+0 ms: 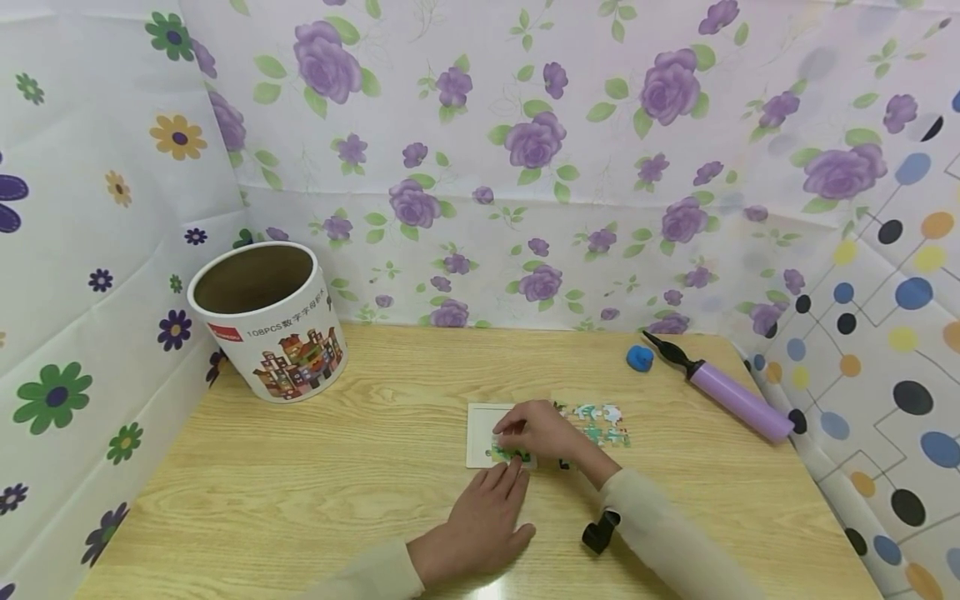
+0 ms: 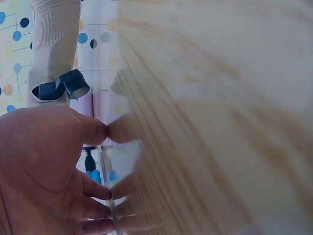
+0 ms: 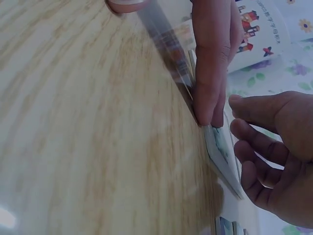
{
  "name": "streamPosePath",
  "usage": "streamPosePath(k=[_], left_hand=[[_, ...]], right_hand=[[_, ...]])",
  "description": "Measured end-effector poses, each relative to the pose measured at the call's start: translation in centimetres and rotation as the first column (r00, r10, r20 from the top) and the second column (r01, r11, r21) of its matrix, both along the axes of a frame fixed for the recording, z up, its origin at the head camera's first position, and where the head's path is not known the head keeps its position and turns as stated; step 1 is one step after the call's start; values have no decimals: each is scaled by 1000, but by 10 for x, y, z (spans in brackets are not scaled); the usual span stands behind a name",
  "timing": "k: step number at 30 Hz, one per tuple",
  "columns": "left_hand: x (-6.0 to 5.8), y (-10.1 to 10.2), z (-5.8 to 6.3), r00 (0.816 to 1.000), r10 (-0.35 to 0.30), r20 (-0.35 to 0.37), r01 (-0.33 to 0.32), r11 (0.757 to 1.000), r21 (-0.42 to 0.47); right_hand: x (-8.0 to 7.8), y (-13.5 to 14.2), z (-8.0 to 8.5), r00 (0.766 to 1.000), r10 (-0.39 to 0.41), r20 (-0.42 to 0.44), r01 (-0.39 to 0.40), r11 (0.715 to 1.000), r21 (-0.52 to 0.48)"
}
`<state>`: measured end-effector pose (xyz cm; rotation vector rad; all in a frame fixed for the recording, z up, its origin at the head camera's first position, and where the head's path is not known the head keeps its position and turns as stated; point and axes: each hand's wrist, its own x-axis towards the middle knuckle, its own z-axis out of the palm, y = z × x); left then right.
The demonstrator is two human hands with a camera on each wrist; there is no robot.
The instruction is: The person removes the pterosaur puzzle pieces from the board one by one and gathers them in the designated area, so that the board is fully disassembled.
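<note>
A white puzzle tray (image 1: 480, 415) lies on the table, with green puzzle pieces (image 1: 498, 455) in its lower part. My left hand (image 1: 483, 518) lies palm down with straight fingers, its fingertips pressing the tray's near edge. Over the tray is my right hand (image 1: 547, 430), its fingers loosely bent. In the right wrist view a gap shows between that hand's thumb (image 3: 252, 107) and fingers, with nothing visible in it. Partly joined puzzle pieces (image 1: 592, 414) lie right of the tray, some hidden by the right hand.
A large white bucket (image 1: 292, 333) stands at the back left. Toward the back right lie a small blue toy (image 1: 640, 358) and a purple hand pump (image 1: 738, 400). A black strap mount (image 1: 600, 532) hangs at the right wrist. Patterned cloth walls (image 1: 465, 167) surround the wooden table (image 1: 337, 500).
</note>
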<state>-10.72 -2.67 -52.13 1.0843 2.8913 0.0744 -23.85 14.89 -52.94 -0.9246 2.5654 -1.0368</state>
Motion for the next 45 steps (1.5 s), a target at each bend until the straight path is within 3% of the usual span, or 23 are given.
streamPosePath(k=[9, 19, 31, 38, 45], left_hand=[[2, -1, 5, 1000, -10, 16, 10, 1000, -15], [2, -1, 3, 1000, -20, -21, 20, 1000, -23], [0, -1, 5, 1000, -11, -23, 11, 1000, 14], [-1, -1, 4, 999, 25, 42, -26, 999, 20], [-3, -3, 5, 994, 43, 97, -45, 999, 24]], right_hand=[[2, -6, -1, 1000, 25, 4, -25, 999, 23], [3, -8, 2, 999, 33, 23, -35, 998, 58], [1, -5, 1, 996, 14, 87, -12, 1000, -19], [3, 7, 7, 999, -30, 45, 33, 997, -76], [6, 27, 12, 995, -92, 29, 93, 994, -56]])
